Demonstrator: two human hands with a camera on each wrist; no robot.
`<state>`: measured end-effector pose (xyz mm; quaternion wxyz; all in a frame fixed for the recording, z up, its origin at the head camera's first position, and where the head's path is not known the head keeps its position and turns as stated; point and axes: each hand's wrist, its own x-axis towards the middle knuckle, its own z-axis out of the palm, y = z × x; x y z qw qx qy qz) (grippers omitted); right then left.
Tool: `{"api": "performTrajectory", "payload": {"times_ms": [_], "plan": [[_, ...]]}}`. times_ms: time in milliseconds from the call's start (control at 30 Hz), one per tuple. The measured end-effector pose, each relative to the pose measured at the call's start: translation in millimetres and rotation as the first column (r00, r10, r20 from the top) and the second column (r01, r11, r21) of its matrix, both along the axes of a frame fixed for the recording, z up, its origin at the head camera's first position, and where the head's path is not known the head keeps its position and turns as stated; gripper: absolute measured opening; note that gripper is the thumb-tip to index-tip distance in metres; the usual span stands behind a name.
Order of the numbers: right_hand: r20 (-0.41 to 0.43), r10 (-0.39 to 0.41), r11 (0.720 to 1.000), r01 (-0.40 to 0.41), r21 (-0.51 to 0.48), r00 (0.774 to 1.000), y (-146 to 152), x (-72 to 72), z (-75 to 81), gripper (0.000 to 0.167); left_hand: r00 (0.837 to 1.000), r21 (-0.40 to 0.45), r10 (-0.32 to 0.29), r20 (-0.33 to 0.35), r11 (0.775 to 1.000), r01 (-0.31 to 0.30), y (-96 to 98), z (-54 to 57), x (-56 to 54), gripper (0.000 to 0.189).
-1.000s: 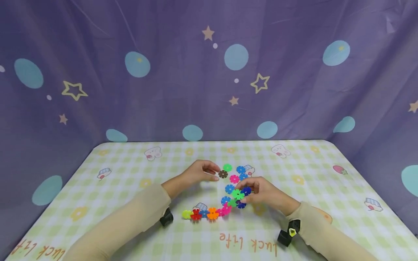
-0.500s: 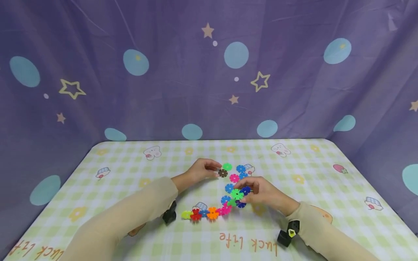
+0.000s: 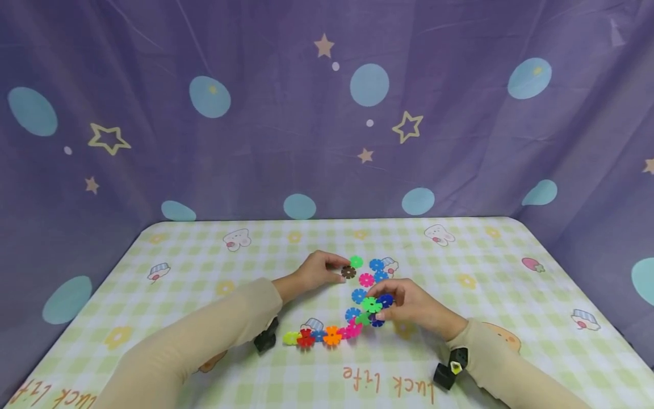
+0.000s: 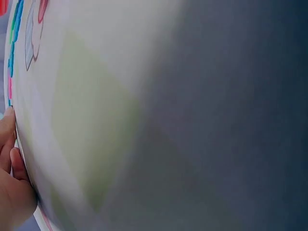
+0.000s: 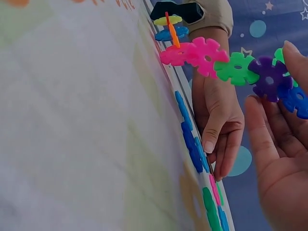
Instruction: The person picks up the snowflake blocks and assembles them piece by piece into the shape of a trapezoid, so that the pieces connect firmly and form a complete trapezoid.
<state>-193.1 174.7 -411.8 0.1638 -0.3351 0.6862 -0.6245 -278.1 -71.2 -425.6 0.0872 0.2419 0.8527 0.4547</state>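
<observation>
My right hand (image 3: pixel 413 304) pinches a chain of joined plastic snowflake discs near its dark blue discs (image 3: pixel 385 300) and green disc (image 3: pixel 371 305). From there the chain runs left through a pink disc (image 5: pixel 208 57), an orange disc (image 3: pixel 332 336) and a red disc (image 3: pixel 306 338) to a yellow-green end disc (image 3: pixel 292 338). My left hand (image 3: pixel 315 271) has thumb and finger at the edges of a loose brown snowflake disc (image 3: pixel 348 272) on the table. In the left wrist view, part of the left hand (image 4: pixel 14 192) shows at the left edge; the brown disc is hidden there.
Loose discs lie between and beyond the hands: a green disc (image 3: pixel 356 262), a pink disc (image 3: pixel 367 279), and several blue discs (image 3: pixel 376 265). A checked cloth covers the table (image 3: pixel 204 312). Behind it hangs a purple curtain (image 3: pixel 286 142).
My left hand has moved right to the brown disc, its thumb and finger closing in on the edges. My right hand and the chain have barely moved.
</observation>
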Motion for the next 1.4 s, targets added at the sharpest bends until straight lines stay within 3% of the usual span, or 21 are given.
{"api": "performTrajectory", "payload": {"times_ms": [400, 633, 1100, 1267, 1400], "plan": [[-0.018, -0.016, 0.999, 0.015, -0.031, 1.0, -2.6, 1.4, 1.5, 0.028, 0.999, -0.056, 0.047, -0.002, 0.997, -0.047, 4.5, 3.4, 1.8, 0.03], [-0.03, -0.075, 0.997, 0.075, -0.001, 0.997, -2.7, 1.7, 3.9, 0.028, 1.0, -0.011, 0.027, 0.008, 1.0, -0.027, 1.1, 6.0, 1.3, 0.034], [-0.021, -0.087, 0.996, 0.086, -0.02, 0.996, -2.4, 2.0, 3.1, 0.031, 0.991, 0.054, 0.087, 0.099, 0.994, -0.092, -8.4, 11.8, 4.5, 0.016], [-0.034, -0.092, 0.996, 0.091, -0.024, 0.995, -3.6, 3.0, 4.7, 0.033, 0.991, 0.088, 0.069, 0.117, 0.993, -0.079, -11.3, 21.8, 10.9, 0.013], [-0.04, -0.119, 0.993, 0.119, 0.001, 0.992, -4.5, 4.0, 5.6, 0.034, 0.995, 0.104, 0.025, 0.097, 0.994, -0.035, -14.5, 40.3, 25.4, 0.012]]}}
